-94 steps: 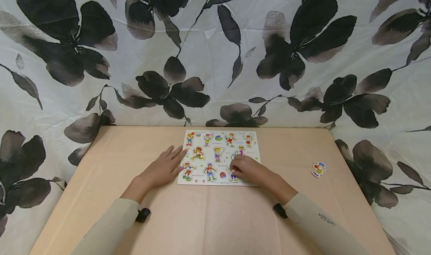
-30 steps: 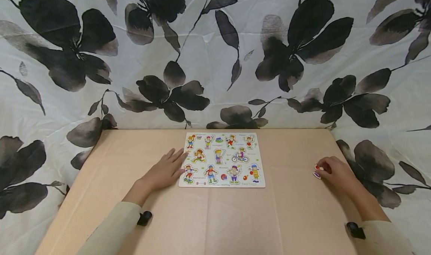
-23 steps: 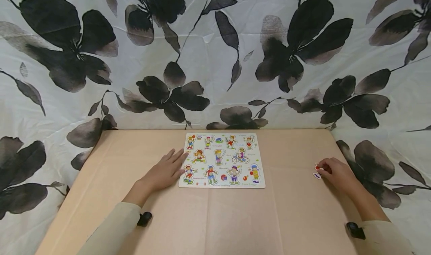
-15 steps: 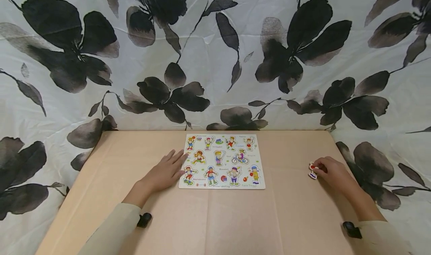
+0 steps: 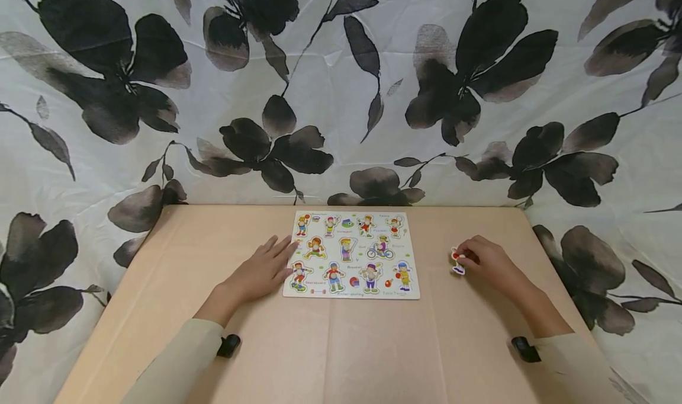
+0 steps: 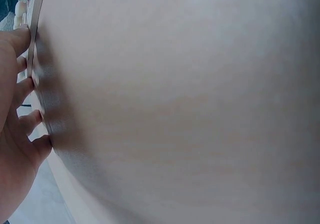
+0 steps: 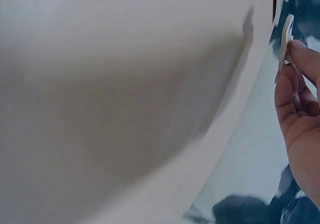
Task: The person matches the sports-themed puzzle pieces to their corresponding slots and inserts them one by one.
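A white picture puzzle board point(image 5: 314, 272) with several colourful sports figures lies at the middle of the table. My left hand point(image 5: 258, 273) rests at its left edge, fingers spread and fingertips touching the board. In the left wrist view, the fingers point(image 6: 25, 91) reach the board's edge. To the right of the board, my right hand point(image 5: 490, 265) pinches a small figure-shaped puzzle piece point(image 5: 457, 268) between thumb and fingers. That piece point(image 7: 286, 38) shows edge-on in the right wrist view, above the table; its printed face is mostly hidden there.
A light wooden-coloured table point(image 5: 373, 345) spreads around the board. Behind it hangs a white cloth point(image 5: 341, 96) printed with dark flowers. Each wrist carries a small black camera point(image 5: 229, 346).
My right hand has left the board, moved to the right, taken the puzzle piece from the table and carried it left toward the board. The left hand stays at the board's edge.
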Motion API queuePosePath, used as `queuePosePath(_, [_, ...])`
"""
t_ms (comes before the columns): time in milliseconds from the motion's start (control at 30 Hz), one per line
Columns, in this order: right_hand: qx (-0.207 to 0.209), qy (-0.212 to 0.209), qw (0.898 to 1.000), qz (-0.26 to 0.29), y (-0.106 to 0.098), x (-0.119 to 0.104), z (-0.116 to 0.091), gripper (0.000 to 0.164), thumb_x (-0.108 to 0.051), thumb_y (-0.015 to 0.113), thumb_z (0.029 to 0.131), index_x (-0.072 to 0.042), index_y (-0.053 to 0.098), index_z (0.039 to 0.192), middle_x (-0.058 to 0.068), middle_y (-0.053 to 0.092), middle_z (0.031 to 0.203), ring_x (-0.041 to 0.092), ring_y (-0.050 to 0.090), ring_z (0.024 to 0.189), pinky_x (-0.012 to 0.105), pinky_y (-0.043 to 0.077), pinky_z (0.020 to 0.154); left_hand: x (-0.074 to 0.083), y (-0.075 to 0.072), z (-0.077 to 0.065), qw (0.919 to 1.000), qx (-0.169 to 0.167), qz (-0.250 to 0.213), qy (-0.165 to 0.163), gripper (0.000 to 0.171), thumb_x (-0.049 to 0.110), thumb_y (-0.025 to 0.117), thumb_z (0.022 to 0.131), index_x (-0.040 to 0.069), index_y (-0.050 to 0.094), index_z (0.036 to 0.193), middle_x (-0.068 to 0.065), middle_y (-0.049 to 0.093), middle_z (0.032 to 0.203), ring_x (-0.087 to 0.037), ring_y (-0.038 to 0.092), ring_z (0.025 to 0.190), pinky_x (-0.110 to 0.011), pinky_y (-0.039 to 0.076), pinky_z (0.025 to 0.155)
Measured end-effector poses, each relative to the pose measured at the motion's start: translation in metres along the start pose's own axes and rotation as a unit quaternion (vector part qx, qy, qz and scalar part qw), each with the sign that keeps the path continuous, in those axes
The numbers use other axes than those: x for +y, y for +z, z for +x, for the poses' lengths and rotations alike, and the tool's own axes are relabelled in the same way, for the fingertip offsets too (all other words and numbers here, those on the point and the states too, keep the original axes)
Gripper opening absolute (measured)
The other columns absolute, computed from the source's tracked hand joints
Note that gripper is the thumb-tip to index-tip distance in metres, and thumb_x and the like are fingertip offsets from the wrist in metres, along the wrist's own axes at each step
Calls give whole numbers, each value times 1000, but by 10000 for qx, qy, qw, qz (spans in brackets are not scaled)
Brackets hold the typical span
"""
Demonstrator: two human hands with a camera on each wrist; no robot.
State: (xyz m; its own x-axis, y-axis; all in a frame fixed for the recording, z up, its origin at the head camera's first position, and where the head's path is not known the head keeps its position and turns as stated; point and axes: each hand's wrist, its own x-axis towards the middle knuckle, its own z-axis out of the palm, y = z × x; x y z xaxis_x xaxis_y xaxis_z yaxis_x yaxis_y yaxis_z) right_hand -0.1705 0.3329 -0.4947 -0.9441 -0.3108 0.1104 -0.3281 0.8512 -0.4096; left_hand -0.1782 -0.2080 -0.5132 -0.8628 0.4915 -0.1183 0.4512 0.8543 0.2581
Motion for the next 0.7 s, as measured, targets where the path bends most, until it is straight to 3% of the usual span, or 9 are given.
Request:
queuePosePath(233, [-431, 10, 9989, 208, 19, -31, 17, 9, -10, 78, 92, -10, 73, 99, 1, 64, 97, 14, 58, 85, 28, 55, 73, 0, 0, 0, 10000, 25, 4, 19, 68, 43, 52, 107, 15, 28, 165, -9, 24, 172, -44, 17, 158, -61, 23, 126])
queuePosePath(500, [-662, -539, 9963, 120, 36, -62, 31, 9, -11, 78, 92, -10, 72, 99, 0, 61, 97, 12, 57, 85, 29, 58, 76, 0, -2, 1, 10000, -42, -23, 17, 69, 43, 51, 107, 16, 27, 165, -9, 23, 172, -44, 16, 158, -61, 22, 127])
queuePosePath(700, [-921, -692, 9933, 109, 44, -81, 36, 8, -11, 76, 94, -9, 72, 100, 1, 62, 100, 13, 58, 87, 29, 59, 78, -2, -1, 1, 10000, -22, -26, 33, 68, 43, 51, 107, 16, 27, 165, -9, 23, 172, -44, 17, 158, -62, 22, 127])
